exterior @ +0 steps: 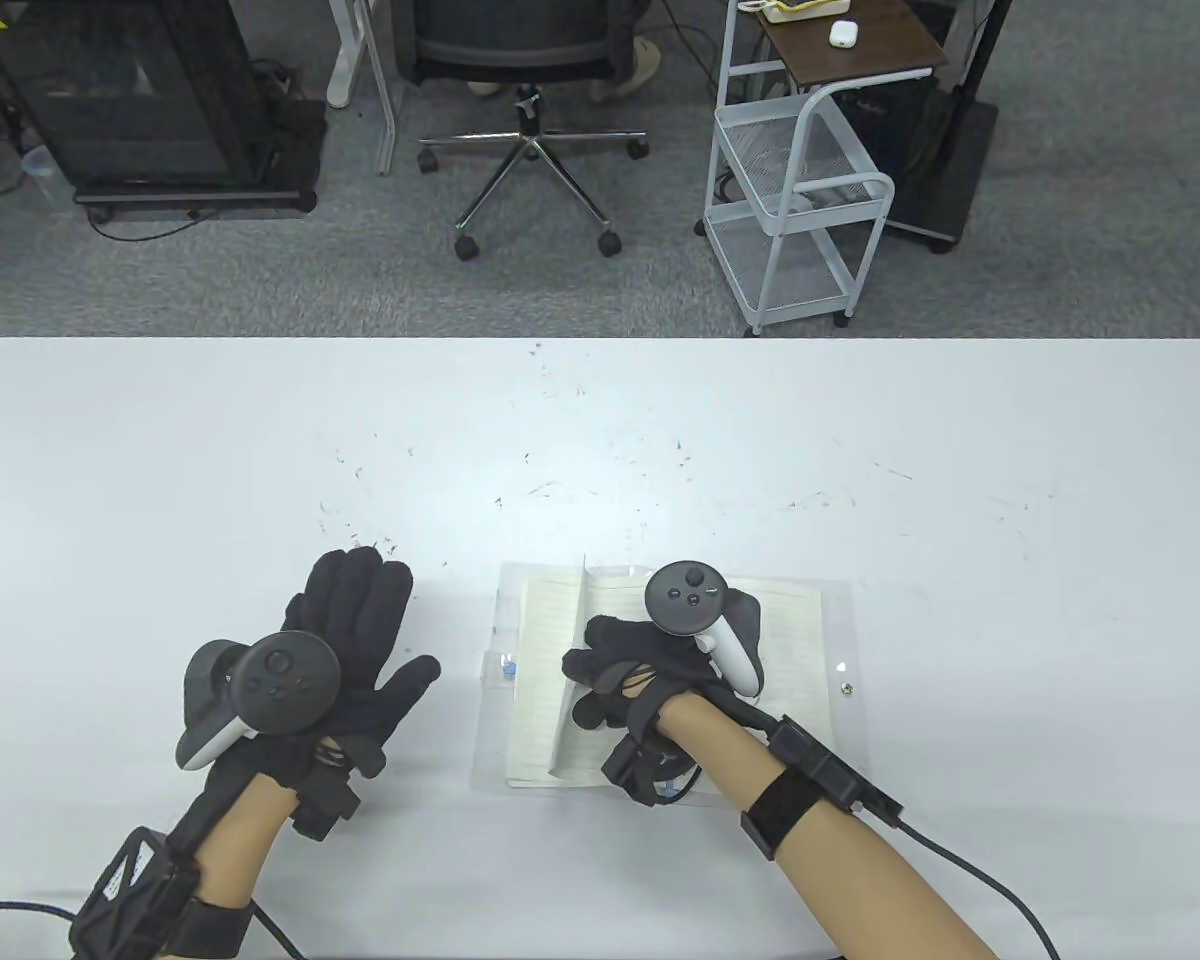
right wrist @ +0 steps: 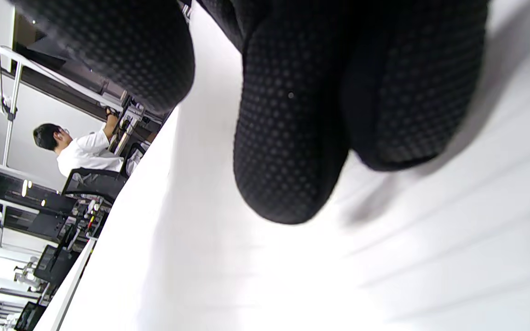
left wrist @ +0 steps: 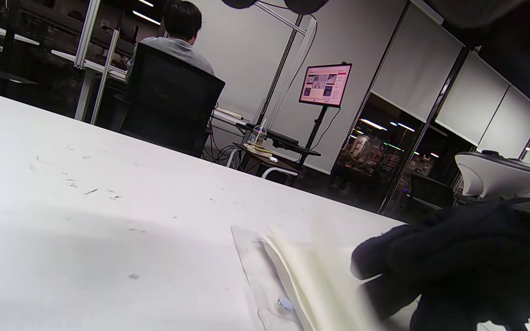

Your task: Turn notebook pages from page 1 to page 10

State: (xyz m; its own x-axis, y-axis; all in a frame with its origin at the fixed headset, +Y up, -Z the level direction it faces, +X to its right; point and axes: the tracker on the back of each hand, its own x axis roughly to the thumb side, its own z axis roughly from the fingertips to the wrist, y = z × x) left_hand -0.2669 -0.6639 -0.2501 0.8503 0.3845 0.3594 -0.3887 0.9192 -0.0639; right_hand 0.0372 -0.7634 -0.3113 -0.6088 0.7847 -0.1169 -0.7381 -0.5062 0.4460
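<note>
An open lined notebook (exterior: 545, 650) in a clear plastic cover (exterior: 838, 640) lies on the white table (exterior: 160, 450) at front centre. One page (exterior: 572, 650) stands upright near the spine. My right hand (exterior: 592, 672) lies over the right-hand page (exterior: 795, 620), its curled fingers against the upright page. In the right wrist view its fingertips (right wrist: 288, 147) hang just above lined paper (right wrist: 430, 257), thumb apart, with no paper between them. My left hand (exterior: 360, 640) rests flat and spread on the table left of the notebook, holding nothing. The left wrist view shows the notebook's page edges (left wrist: 311, 280) and the right hand (left wrist: 435, 262).
Small dark specks dot the table's middle (exterior: 560, 480). Beyond the far edge stand an office chair (exterior: 530, 120), a white wire cart (exterior: 800, 200) and a black cabinet (exterior: 130, 100). A snap button (exterior: 846, 687) sits on the cover's right flap.
</note>
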